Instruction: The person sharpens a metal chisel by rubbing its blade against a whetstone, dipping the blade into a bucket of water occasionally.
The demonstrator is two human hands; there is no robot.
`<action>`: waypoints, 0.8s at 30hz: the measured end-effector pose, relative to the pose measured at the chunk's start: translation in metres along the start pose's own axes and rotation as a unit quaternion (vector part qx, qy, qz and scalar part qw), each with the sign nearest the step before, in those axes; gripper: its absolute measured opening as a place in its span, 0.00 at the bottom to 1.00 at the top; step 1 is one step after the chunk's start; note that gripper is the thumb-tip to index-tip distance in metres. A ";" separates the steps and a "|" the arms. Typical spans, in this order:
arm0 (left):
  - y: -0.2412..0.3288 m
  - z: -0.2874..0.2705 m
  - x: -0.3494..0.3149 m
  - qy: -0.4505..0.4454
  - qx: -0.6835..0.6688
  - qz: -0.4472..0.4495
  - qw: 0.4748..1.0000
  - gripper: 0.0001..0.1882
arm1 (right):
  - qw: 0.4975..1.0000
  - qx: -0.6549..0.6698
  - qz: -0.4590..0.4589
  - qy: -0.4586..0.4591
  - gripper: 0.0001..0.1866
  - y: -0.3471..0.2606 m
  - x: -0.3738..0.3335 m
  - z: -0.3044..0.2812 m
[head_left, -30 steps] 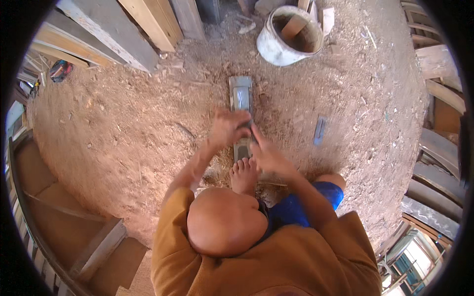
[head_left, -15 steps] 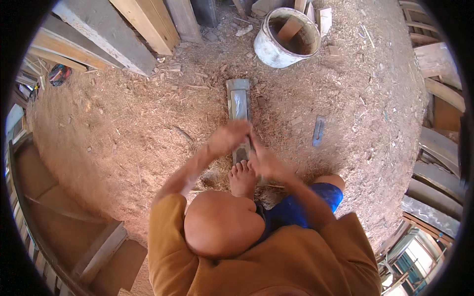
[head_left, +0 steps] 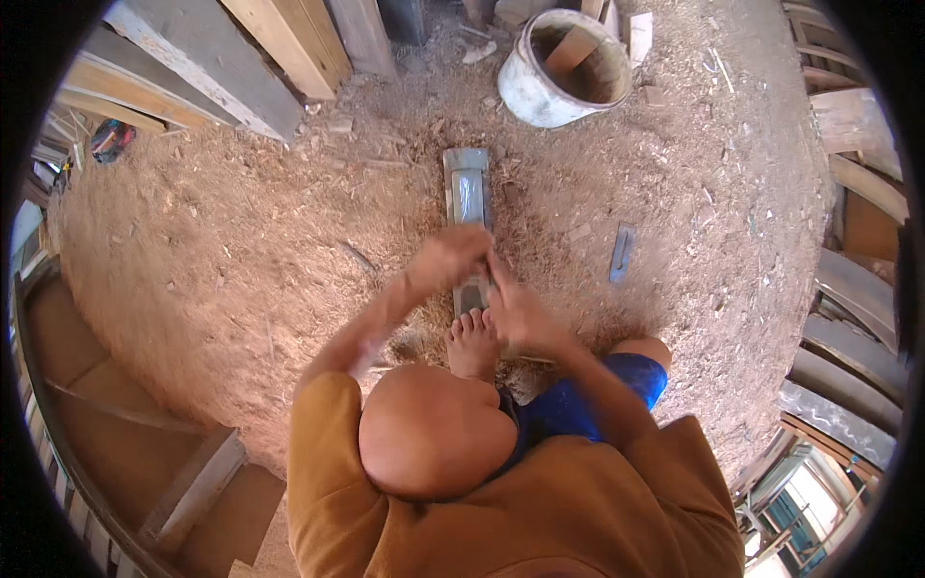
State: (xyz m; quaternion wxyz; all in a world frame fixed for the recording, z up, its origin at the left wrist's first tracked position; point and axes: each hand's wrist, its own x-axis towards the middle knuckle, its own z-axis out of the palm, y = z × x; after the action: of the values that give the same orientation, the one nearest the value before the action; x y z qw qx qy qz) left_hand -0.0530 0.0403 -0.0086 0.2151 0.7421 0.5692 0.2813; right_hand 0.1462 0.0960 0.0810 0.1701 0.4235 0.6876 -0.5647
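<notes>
A long grey sharpening stone [head_left: 468,196], with a wet-looking shine on top, lies lengthwise on the ground in front of me. The toes of my bare foot [head_left: 473,345] press on the near end of its base. Above the middle of the stone, my left hand [head_left: 451,258] is closed, fingers bent over the front. My right hand [head_left: 520,313] meets it from the near right, also closed. Between them shows a sliver of a dark, narrow, blade-like piece; fingers hide most of it, and both hands are blurred.
A slotted flat metal blade [head_left: 621,252] lies on the ground to the right. Beyond the stone stands a stained white bucket [head_left: 540,91] with a wood piece inside. Timber boards [head_left: 289,43] lean at the far left; curved wooden parts line the right. Shavings cover the ground [head_left: 241,222].
Both hands stay together over the stone, with hardly any shift in place and some motion blur. The whole view has shifted very slightly.
</notes>
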 end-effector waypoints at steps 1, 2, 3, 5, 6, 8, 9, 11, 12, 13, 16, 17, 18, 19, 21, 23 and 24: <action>0.006 0.017 -0.010 0.027 -0.006 0.030 0.999 0.22 | 0.995 0.016 -0.070 0.063 0.37 0.019 -0.015 0.020; 0.009 0.029 -0.016 0.056 -0.008 0.062 0.996 0.23 | 0.981 0.029 -0.143 0.129 0.37 0.043 -0.019 0.042; 0.013 0.037 -0.023 0.082 -0.011 0.088 0.993 0.23 | 0.958 0.045 -0.214 0.187 0.38 0.060 -0.022 0.058; -0.007 0.027 -0.005 0.070 0.001 0.082 0.994 0.22 | 0.936 0.006 -0.263 0.233 0.38 0.065 0.012 0.052; -0.029 0.010 0.022 0.073 0.023 0.089 0.993 0.22 | 0.915 -0.019 -0.303 0.265 0.38 0.056 0.043 0.031; -0.048 -0.032 0.059 0.018 0.000 0.043 0.999 0.24 | 0.986 0.054 -0.120 0.099 0.37 0.005 0.050 -0.019; -0.049 -0.046 0.069 -0.009 -0.013 0.022 1.000 0.25 | 0.995 0.087 -0.041 0.033 0.37 -0.023 0.047 -0.045; -0.047 -0.049 0.067 0.005 -0.008 -0.003 1.000 0.24 | 0.980 0.186 0.026 -0.061 0.37 -0.051 0.048 -0.073; -0.046 -0.046 0.068 0.013 -0.009 -0.012 1.000 0.23 | 0.988 0.150 0.007 -0.046 0.38 -0.046 0.042 -0.069; -0.030 -0.034 0.052 0.038 0.009 -0.003 0.999 0.23 | 0.993 0.114 -0.009 -0.032 0.38 -0.030 0.030 -0.055; 0.021 0.024 -0.016 0.030 -0.042 0.028 0.998 0.29 | 0.984 0.032 -0.145 0.101 0.39 0.052 -0.012 0.030; 0.029 0.030 -0.026 0.027 -0.077 0.034 0.996 0.29 | 0.973 0.018 -0.181 0.142 0.39 0.074 -0.025 0.056; 0.024 0.028 -0.022 0.025 -0.069 0.028 0.997 0.29 | 0.975 0.028 -0.165 0.144 0.40 0.077 -0.030 0.067; 0.013 0.017 -0.010 0.027 -0.055 0.025 0.998 0.30 | 0.966 0.007 -0.197 0.169 0.39 0.066 -0.016 0.058; -0.023 -0.007 0.023 0.082 -0.052 0.055 0.994 0.30 | 0.936 -0.038 -0.266 0.228 0.38 0.036 0.033 0.023; -0.052 -0.034 0.048 0.047 -0.067 0.006 0.997 0.27 | 0.992 0.083 -0.083 0.053 0.38 -0.024 0.049 -0.035; -0.061 -0.047 0.061 0.028 -0.078 -0.017 0.996 0.25 | 0.989 0.143 0.016 -0.035 0.38 -0.045 0.048 -0.057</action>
State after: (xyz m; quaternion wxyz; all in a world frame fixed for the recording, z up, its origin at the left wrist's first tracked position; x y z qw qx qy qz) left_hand -0.1168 0.1148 -0.0017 0.2613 0.7053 0.5633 0.3421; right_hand 0.0968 0.1667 0.0928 0.1407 0.4344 0.5864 -0.6691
